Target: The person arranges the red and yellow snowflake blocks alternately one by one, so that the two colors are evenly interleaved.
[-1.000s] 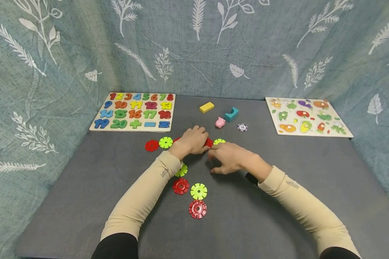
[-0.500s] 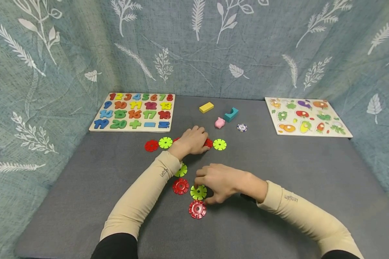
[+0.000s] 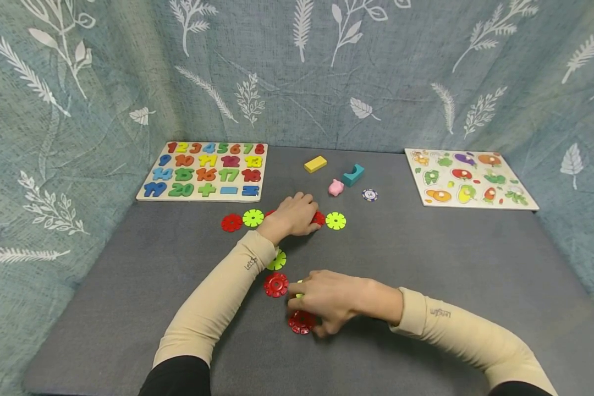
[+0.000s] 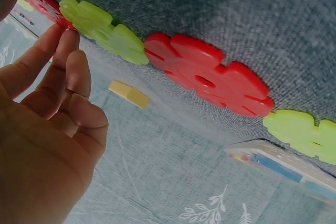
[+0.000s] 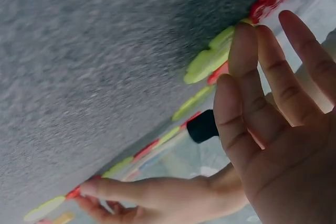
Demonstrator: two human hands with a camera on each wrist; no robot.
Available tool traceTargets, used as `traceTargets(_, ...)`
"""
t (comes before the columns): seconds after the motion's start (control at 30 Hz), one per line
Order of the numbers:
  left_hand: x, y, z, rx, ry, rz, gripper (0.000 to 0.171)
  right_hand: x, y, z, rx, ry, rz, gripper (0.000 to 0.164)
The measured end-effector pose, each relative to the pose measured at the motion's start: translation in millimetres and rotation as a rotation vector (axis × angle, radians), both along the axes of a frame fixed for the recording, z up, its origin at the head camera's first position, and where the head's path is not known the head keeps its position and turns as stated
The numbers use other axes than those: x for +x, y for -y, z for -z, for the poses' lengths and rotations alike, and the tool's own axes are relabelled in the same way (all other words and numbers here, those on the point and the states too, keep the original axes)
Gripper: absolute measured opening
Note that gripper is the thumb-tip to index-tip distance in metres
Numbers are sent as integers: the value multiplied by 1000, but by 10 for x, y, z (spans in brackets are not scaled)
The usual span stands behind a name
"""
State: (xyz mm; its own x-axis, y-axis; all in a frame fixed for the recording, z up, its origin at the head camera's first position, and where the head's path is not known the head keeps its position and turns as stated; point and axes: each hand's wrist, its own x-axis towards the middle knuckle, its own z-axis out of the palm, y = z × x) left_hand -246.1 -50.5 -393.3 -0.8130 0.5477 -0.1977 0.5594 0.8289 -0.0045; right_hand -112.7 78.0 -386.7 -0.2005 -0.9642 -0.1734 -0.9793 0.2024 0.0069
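Flat, notched interlocking discs in red and green lie in a row across the table, with a second line running toward the front. My left hand (image 3: 292, 214) covers the row's middle, its thumb and fingertips pinching the edges of a red disc (image 3: 319, 218). Beside that disc, in the left wrist view, come a green disc (image 4: 105, 32) and a larger-looking red disc (image 4: 207, 74). My right hand (image 3: 331, 300) hovers at the line's front end, thumb and fingers apart around the front red disc (image 3: 301, 324). It mostly hides the green disc (image 5: 210, 61) behind.
A number puzzle board (image 3: 207, 184) stands back left, a vegetable puzzle board (image 3: 475, 190) back right. Between them are a yellow block (image 3: 315, 164), a teal arch block (image 3: 353, 175), a pink pig figure (image 3: 335, 187) and a poker chip (image 3: 369, 194). A patterned curtain (image 3: 297, 82) hangs behind.
My right hand has moved from the right end of the row down toward the front red disc, uncovering the row's rightmost green disc. The left hand has stayed in place.
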Motion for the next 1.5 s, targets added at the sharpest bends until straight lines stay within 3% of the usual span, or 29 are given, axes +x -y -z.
traceTargets(0.27,-31,-8,-4,5,13,5,51,63,51,5,13,-33,-41,50)
traceTargets(0.47,-79,-7,-45,35,61,-11,51,89,92,-38,60,-16,-15,51)
traceTargets(0.7,-92,-38,-54,47,53,-22,56,158,114,-39,88,-34,29,48)
traceTargets(0.93,-125,-203,-45,62,9,24,62,187,115,-47,102,-48,65,45)
traceTargets(1.13,-133,-348,-17,40,20,57,62,198,141,-50,112,-47,77,46)
traceTargets(1.5,-136,-391,32,53,25,63,52,221,138,-4,78,-125,46,51)
